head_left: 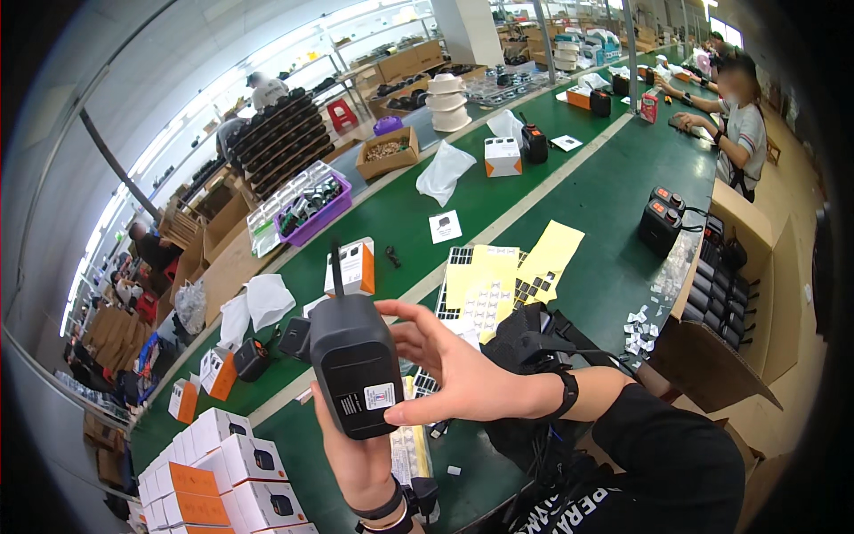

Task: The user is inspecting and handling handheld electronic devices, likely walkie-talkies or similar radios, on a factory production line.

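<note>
A black rounded device [342, 356] with a strap loop on top is held up over the bench, its flat face with a recessed panel turned toward me. My left hand [351, 454] grips it from below and behind. At its right side is my right hand [458, 374], the thumb pressing the edge of a small white label [379, 396] on the lower face and the fingers curving toward the side. Beyond the hands, yellow sticker sheets [494, 276] lie over sheets of black labels [538, 289].
White-and-orange boxes [253, 463] are stacked at the lower left. An open carton [756, 347] of black devices stands at the right, near two devices with lit red displays [663, 222]. A green conveyor [382, 222] crosses ahead. A co-worker [743, 133] sits at the far right.
</note>
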